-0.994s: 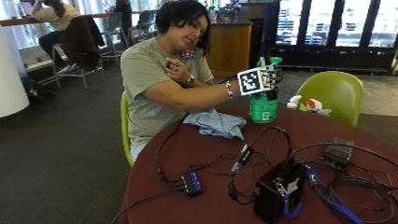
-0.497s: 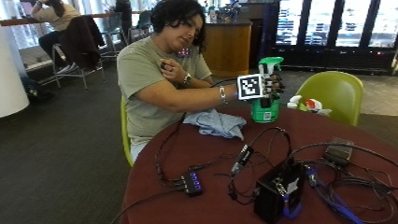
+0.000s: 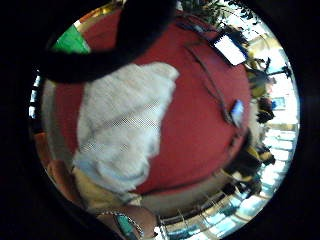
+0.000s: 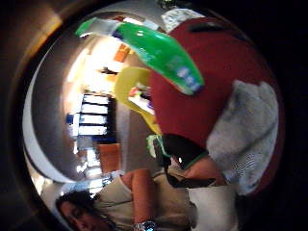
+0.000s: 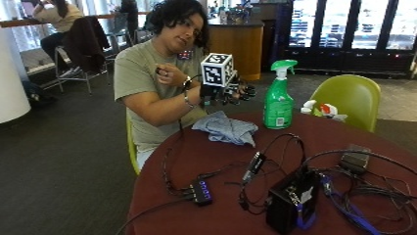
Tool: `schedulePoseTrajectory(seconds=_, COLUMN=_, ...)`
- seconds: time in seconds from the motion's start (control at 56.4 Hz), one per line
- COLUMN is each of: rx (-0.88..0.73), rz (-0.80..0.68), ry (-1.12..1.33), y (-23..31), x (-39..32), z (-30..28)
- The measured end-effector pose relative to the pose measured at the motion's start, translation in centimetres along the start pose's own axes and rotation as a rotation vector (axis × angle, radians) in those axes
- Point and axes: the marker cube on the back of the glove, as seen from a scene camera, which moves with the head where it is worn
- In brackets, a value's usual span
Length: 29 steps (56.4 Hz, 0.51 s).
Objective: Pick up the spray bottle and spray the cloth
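A green spray bottle (image 5: 278,100) with a green trigger head stands upright on the round dark red table (image 5: 365,142). A crumpled pale blue cloth (image 5: 226,128) lies to its left, near the table's edge in front of the person. My gloved right hand (image 5: 228,93) hovers above the cloth, apart from the bottle, fingers spread and holding nothing. The thumb side palm view shows the bottle (image 4: 161,53) a little way off and the cloth (image 4: 245,134) on the table. The cloth (image 3: 125,125) lies below the palm in the little finger side view. The bare left hand (image 5: 166,74) is raised at the chest.
A black box (image 5: 290,200), a small hub (image 5: 200,190) and several tangled cables (image 5: 338,171) cover the near half of the table. A yellow-green chair (image 5: 348,98) stands behind the table, with a small white and red object (image 5: 322,108) beside the bottle.
My right hand was at the bottle's neck. It has let go and moved left, over the cloth. The bottle stands where it was.
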Motion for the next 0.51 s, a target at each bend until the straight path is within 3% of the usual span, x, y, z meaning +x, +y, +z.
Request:
schedulePoseTrajectory(seconds=0.302, rx=0.097, rz=0.109, ry=0.106, y=5.6, x=2.5, z=-3.8)
schedulePoseTrajectory(seconds=0.515, rx=0.093, rz=0.138, ry=0.130, y=6.2, x=3.4, z=-4.5)
